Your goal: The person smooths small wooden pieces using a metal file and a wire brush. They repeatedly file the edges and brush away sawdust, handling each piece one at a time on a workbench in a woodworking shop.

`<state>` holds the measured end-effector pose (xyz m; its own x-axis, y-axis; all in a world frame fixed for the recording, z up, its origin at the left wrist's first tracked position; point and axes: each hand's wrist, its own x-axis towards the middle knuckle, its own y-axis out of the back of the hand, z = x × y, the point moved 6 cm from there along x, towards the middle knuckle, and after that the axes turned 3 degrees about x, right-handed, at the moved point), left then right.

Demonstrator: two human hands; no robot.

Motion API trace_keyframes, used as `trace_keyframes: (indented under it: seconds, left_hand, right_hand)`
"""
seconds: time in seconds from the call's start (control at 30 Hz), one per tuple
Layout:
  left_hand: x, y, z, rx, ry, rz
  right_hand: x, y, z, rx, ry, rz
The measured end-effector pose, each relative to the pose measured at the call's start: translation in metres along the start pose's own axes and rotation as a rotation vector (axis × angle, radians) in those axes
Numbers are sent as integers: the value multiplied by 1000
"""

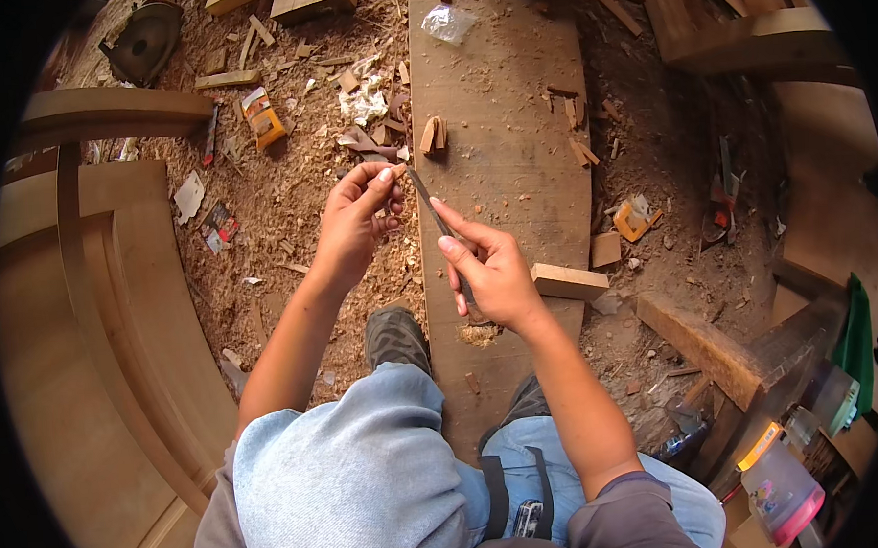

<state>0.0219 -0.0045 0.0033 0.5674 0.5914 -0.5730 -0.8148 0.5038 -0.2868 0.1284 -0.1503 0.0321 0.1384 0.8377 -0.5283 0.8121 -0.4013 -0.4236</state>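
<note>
My left hand [354,215] pinches a small wooden piece [399,171] between thumb and forefinger. In my right hand [492,268] is a narrow dark metal tool [427,195], a chisel or a file; the grip hides too much to tell which. Its tip meets or nearly meets the wooden piece. Both hands are above the left part of a long wooden plank [509,197] and the shavings beside it. On the plank, just beyond my hands, stand several small wooden pegs [434,135] close together.
Wood shavings [302,170] and offcuts cover the ground at left. A panelled wooden door or frame [143,235] stands at far left, a circular saw blade or guard [146,43] at upper left. A wooden block [570,281] lies at the plank's right edge; a thick beam [699,347] lies farther right.
</note>
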Motion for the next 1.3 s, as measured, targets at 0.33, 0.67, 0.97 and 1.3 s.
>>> trace_keyframes:
  seconds: [0.33, 0.67, 0.97, 1.3]
  left_hand:
    - [-2, 3, 1, 70, -106, 105]
    - [-36, 12, -28, 349, -120, 57]
    - [0, 22, -24, 182, -98, 75]
    - [9, 15, -16, 238, -188, 65]
  right_hand:
    - [2, -5, 23, 12, 19, 80]
    - [8, 73, -85, 281, 553, 966]
    - [4, 56, 16, 0, 19, 210]
    - [9, 8, 30, 32, -84, 47]
